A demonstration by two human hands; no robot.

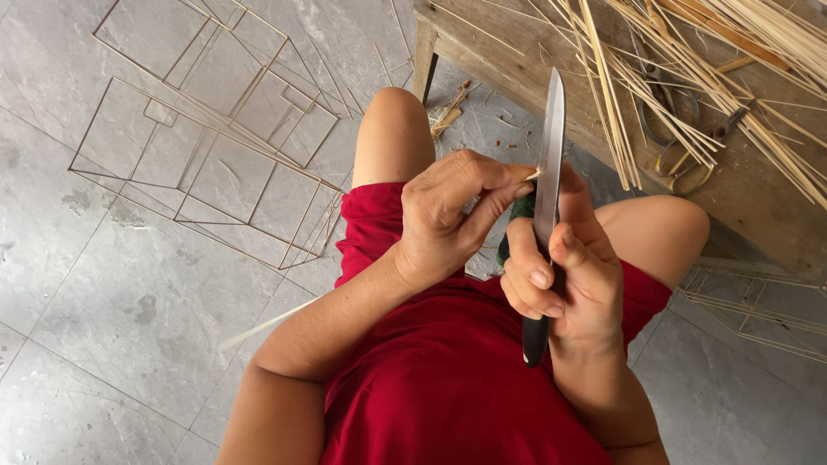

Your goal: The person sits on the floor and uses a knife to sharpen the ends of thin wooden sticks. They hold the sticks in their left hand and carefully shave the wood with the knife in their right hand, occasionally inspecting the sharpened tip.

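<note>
Left hand (444, 220) pinches a bamboo sliver (533, 173) against the knife (548, 185).

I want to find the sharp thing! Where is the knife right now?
In the head view, the knife stands upright just right of centre, held in the right hand, its blade against the thin stick end pinched by the left hand.

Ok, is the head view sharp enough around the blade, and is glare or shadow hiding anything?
Head view: even, soft daylight with no hard shadows; the knife blade shows a pale sheen but no blown-out glare; the left hand and right hand are sharp; the sliver at the blade is tiny but visible; the frame edges look slightly stretched by the wide lens.
</note>
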